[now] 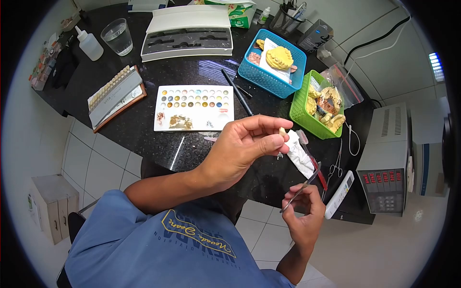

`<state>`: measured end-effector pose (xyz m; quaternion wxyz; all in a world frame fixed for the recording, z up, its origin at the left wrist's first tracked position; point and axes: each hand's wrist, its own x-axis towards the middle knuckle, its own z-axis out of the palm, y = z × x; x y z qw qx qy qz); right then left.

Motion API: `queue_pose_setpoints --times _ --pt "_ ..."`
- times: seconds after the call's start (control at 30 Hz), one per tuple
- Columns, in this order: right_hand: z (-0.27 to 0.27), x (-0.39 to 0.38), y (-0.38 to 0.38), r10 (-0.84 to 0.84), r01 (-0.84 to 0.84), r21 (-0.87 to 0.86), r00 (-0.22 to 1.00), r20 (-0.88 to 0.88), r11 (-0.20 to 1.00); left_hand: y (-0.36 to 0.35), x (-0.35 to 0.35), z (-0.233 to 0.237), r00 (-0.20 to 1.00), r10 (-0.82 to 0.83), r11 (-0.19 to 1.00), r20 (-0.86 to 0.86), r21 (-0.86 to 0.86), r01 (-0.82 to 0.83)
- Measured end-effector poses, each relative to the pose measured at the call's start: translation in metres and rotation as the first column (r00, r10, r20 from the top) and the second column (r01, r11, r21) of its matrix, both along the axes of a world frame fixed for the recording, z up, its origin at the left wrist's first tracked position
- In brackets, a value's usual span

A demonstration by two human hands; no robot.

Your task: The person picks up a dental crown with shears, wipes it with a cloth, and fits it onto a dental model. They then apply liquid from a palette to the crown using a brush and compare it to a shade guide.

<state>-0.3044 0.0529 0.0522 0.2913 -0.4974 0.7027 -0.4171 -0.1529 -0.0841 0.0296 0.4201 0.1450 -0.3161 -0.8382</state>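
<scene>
My left hand (pixel 242 149) is raised over the near side of the table. Between its thumb and fingertips it pinches a small cream dental crown (pixel 282 130), partly covered by the fingers. Lower and to the right, my right hand (pixel 307 211) is closed around a slim dark metal instrument (pixel 302 188), whose exact kind I cannot make out. The instrument slants up toward a crumpled white tissue (pixel 298 156) and a red-handled brush (pixel 319 169) on the table. Left of my left hand lies a white palette (pixel 194 106) with rows of coloured wells and brown smears.
A blue basket (pixel 266 79) and a green basket (pixel 300 103) hold dental casts. A shade guide (pixel 115 98), water glass (pixel 117 37), squeeze bottle (pixel 90 44) and open white case (pixel 187 50) stand left and back. Scissors-like forceps (pixel 336 165) lie before a boxy machine (pixel 382 177) at right.
</scene>
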Motion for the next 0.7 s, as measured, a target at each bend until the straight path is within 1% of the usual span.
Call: queue_pose_setpoints --times 0.03,0.07,0.13,0.17,0.23,0.27,0.33,0.37,0.43,0.53,0.67,0.7 --pt "-0.001 0.0 -0.001 0.03 -0.03 -0.08 1.0 -0.009 0.996 0.0 0.002 0.002 0.998 -0.051 0.998 0.021 0.037 0.05" --pt "0.0 0.0 -0.003 0.028 -0.028 -0.081 1.0 -0.006 0.996 0.0 0.003 0.002 0.998 -0.053 0.998 0.024 0.037 0.052" --pt "0.003 0.001 -0.008 0.053 -0.086 -0.11 0.961 -0.271 0.99 0.0 0.004 0.003 0.998 -0.067 0.996 0.0 0.053 0.067" --pt "0.004 0.002 -0.01 0.051 -0.084 -0.112 0.962 -0.269 0.99 0.001 0.005 0.003 0.998 -0.069 0.996 0.002 0.052 0.069" --pt "0.005 0.002 -0.013 0.013 -0.083 -0.168 0.924 -0.383 0.982 0.001 0.007 0.003 0.999 -0.051 0.997 0.003 0.063 0.051" --pt "0.006 0.002 -0.013 0.013 -0.084 -0.169 0.924 -0.382 0.982 0.001 0.007 0.002 0.999 -0.05 0.997 0.004 0.062 0.05" --pt "0.009 0.001 -0.014 0.031 -0.121 -0.166 0.886 -0.463 0.979 0.002 0.008 0.001 1.0 -0.025 0.999 0.019 0.029 0.024" --pt "0.009 0.001 -0.015 0.031 -0.121 -0.166 0.886 -0.463 0.979 0.002 0.008 -0.001 1.0 -0.025 0.999 0.019 0.029 0.025" --pt "0.007 0.0 -0.014 0.023 -0.144 -0.181 0.838 -0.546 0.973 0.003 0.007 -0.003 0.999 0.007 0.999 0.035 -0.046 -0.005" --pt "0.008 -0.001 -0.015 0.032 -0.169 -0.189 0.82 -0.572 0.967 0.004 0.007 -0.002 0.999 0.004 0.999 0.04 -0.049 -0.002" --pt "0.008 0.001 -0.014 0.027 -0.147 -0.17 0.827 -0.561 0.975 0.006 0.009 0.002 0.998 -0.01 0.998 0.057 -0.058 0.014" --pt "0.007 0.001 -0.014 0.031 -0.153 -0.174 0.829 -0.558 0.973 0.007 0.009 0.003 0.996 -0.007 0.997 0.085 -0.08 0.014"
